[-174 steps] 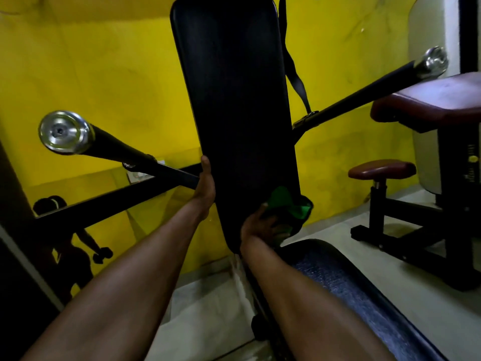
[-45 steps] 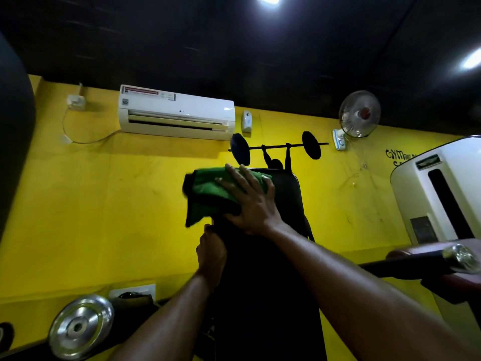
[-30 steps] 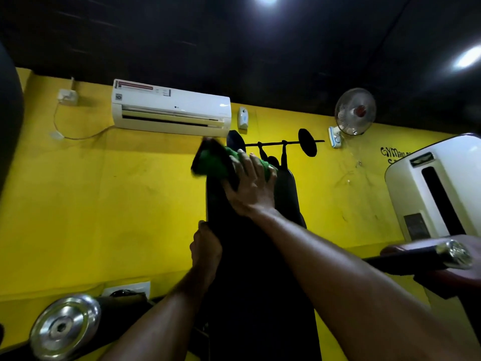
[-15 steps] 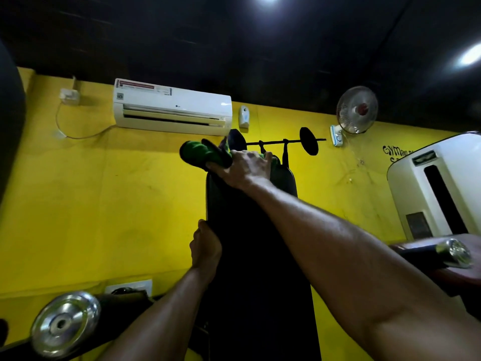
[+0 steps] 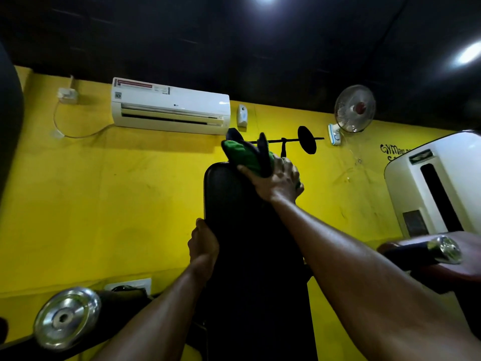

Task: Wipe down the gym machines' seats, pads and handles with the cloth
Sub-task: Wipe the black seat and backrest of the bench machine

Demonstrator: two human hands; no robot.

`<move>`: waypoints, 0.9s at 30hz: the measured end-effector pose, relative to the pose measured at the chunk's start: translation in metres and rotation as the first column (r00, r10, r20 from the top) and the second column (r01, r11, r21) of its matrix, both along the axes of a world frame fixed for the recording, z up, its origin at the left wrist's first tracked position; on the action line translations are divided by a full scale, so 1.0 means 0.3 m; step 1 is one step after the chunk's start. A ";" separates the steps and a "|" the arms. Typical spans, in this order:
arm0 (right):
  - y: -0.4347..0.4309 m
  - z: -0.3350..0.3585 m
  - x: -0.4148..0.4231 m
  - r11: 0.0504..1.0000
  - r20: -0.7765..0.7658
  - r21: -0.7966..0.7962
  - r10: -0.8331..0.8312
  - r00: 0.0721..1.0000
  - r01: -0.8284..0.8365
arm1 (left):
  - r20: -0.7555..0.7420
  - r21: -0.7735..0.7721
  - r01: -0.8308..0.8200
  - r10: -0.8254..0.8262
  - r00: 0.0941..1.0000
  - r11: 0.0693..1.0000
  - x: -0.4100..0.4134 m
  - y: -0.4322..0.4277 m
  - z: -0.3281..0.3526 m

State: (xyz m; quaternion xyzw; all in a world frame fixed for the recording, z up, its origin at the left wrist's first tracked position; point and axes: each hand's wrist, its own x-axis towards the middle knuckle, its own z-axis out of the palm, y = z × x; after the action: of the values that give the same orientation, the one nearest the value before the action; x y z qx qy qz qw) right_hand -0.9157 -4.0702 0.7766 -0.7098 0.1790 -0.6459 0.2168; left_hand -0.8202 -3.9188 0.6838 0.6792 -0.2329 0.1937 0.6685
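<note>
Cloth [image 5: 244, 156], green and bunched, sits at the top edge of the black back pad [image 5: 234, 204], clenched in the person's right grip [image 5: 278, 181] to rub that rim. Left grip [image 5: 204, 243] clasps the pad's left edge lower down, likely steadying it against the pressure.

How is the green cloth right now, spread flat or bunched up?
Bunched. The green cloth is gathered in the right hand at the top of the black back pad.

Back pad [image 5: 234, 204]: black, upright.
Top edge: green cloth [image 5: 244, 157] bunched over right corner, gripped by right hand [image 5: 276, 181].
Left edge: left hand [image 5: 204, 243] gripping halfway up.
</note>
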 end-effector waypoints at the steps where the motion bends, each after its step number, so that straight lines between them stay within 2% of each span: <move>1: -0.006 -0.013 -0.007 0.998 0.024 0.066 0.022 0.999 -0.023 | -0.028 -0.021 0.011 -0.012 1.000 1.000 0.002 -0.003 0.002; 5: -0.051 -0.090 -0.035 0.938 0.165 0.261 0.188 0.968 -0.227 | -0.068 -0.060 0.038 -0.042 0.997 0.997 -0.001 -0.001 0.003; 7: -0.070 -0.159 -0.041 0.901 0.172 0.325 0.240 0.955 -0.285 | -0.064 -0.052 0.069 -0.072 0.995 0.996 -0.007 0.002 -0.030; 11: -0.076 -0.354 -0.044 0.831 0.160 0.446 0.291 0.943 -0.332 | -0.116 -0.077 0.097 -0.105 0.988 0.992 0.018 -0.007 -0.163; 13: -0.073 -0.458 -0.049 0.812 0.194 0.450 0.317 0.929 -0.371 | -0.118 -0.126 0.121 -0.136 0.984 0.985 0.037 -0.019 -0.235; 16: -0.075 -0.626 -0.037 0.783 0.174 0.510 0.312 0.934 -0.357 | -0.095 -0.302 0.218 -0.257 0.962 0.928 0.046 -0.032 -0.364; 18: -0.074 -0.761 -0.028 0.757 0.148 0.562 0.306 0.940 -0.335 | -0.114 -0.328 0.255 -0.306 0.945 0.910 0.041 -0.030 -0.436; 20: -0.068 -0.898 -0.023 0.730 0.162 0.569 0.353 0.922 -0.379 | -0.117 -0.366 0.344 -0.409 0.905 0.865 0.058 -0.021 -0.485; 24: -0.109 -1.190 0.033 0.688 0.047 0.627 0.435 0.899 -0.365 | -0.164 -0.323 0.445 -0.512 0.843 0.835 0.054 -0.004 -0.589; 26: -0.116 -1.327 0.065 0.669 -0.054 0.685 0.442 0.895 -0.289 | -0.193 -0.170 0.328 -0.358 0.914 0.929 0.019 -0.002 -0.635; 27: -0.114 -1.369 0.075 0.633 -0.056 0.723 0.453 0.890 -0.277 | -0.194 -0.092 0.269 -0.282 0.939 0.959 0.009 0.002 -0.653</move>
State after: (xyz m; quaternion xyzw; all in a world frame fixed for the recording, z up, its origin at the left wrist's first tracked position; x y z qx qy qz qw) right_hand -0.8931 -4.1045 0.3659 -0.6662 0.2846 -0.3843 0.5724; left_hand -0.8174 -3.9182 0.4879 0.6344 -0.2491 0.0344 0.7310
